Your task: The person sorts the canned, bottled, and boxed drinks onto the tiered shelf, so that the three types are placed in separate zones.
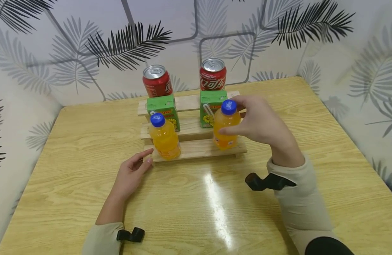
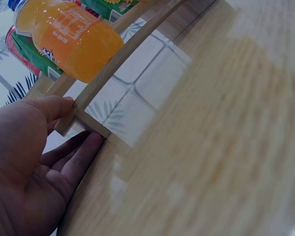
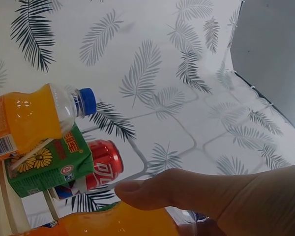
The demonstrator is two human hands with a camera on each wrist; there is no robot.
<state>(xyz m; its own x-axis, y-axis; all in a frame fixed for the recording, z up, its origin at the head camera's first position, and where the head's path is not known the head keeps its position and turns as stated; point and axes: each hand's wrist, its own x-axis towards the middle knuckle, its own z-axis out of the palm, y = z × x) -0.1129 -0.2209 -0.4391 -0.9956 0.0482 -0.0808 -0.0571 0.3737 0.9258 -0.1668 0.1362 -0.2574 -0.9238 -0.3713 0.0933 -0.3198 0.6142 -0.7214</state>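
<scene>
My right hand (image 1: 257, 118) grips an orange drink bottle (image 1: 226, 136) with a blue cap, thumb on its near side. The bottle stands upright at the right of the front step of a wooden tiered rack (image 1: 199, 150). At the rack's left front corner, my left hand (image 1: 133, 171) pinches the slat end, thumb above and fingertips by the foot (image 2: 94, 123). A second orange drink bottle (image 1: 165, 140) stands just beside it. Behind the bottles are two green drink cartons (image 1: 162, 102) (image 1: 210, 97) on the middle step. Two red cola cans (image 1: 157, 85) (image 1: 212, 76) occupy the back step.
The rack rests on a wood-grain table (image 1: 87, 141), near its back edge. A leaf-patterned wall covering (image 1: 183, 32) rises behind and at both sides. Black straps (image 1: 269, 181) sit on both sleeves.
</scene>
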